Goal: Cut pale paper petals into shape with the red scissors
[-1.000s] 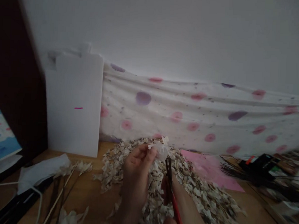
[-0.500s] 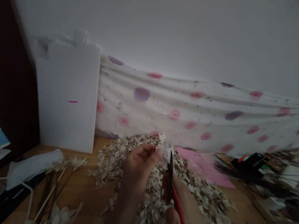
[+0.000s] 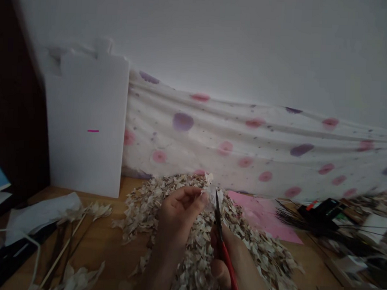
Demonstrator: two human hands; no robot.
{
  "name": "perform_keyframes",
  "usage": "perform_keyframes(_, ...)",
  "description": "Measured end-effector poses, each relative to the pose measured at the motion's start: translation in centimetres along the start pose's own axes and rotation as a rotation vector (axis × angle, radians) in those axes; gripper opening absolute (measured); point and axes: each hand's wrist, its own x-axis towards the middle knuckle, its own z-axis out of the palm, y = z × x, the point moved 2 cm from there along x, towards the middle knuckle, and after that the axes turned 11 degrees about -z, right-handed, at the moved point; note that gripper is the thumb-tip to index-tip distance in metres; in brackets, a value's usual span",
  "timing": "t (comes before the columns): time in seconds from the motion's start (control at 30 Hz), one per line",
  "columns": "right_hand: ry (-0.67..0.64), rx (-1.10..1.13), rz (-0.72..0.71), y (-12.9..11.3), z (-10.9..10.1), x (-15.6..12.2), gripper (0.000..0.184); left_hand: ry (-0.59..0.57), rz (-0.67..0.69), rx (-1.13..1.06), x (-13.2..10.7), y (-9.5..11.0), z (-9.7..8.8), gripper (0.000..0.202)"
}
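Between thumb and fingertips my left hand point(image 3: 179, 210) pinches a thin white petal-like piece point(image 3: 212, 197), which looks like tissue or a dried petal. A pair of scissors point(image 3: 226, 253) with red handles and dark blades is gripped in my right hand point(image 3: 232, 249). The blades point up and away, and their tips lie against the white piece's right side. Whether the blades are parted is hard to see. Beneath both hands spreads a large heap of pale, dry petal-like flakes point(image 3: 194, 264) on the wooden table point(image 3: 112, 252).
A white foam board point(image 3: 88, 115) stands at the back left, beside a flowered cloth point(image 3: 232, 142) along the wall. A pink sheet point(image 3: 273, 221) lies right of the heap, near dark thin stems point(image 3: 286, 215) and clutter. Stemmed pale flowers point(image 3: 97, 211) lie at the left.
The scissors' tips have shifted slightly left over the white piece. My left hand keeps its pinch and has barely moved.
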Motion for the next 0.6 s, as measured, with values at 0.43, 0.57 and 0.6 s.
perform_keyframes(0.43, -0.022, 0.108, 0.181, -0.9, -0.3, 1.4, 0.088, -0.014, 0.001, 0.053, 0.4, 0.6, -0.5, 0.026)
perform_keyframes(0.57, -0.015, 0.093, 0.208, -1.2, -0.6, 1.6, 0.089, 0.006, -0.007, 0.059, 0.6, 0.5, -0.6, 0.023)
perform_keyframes(0.6, -0.014, 0.086, 0.220, -1.3, -0.7, 1.6, 0.088, 0.009, -0.010, 0.055, 0.6, 0.5, -0.7, 0.023)
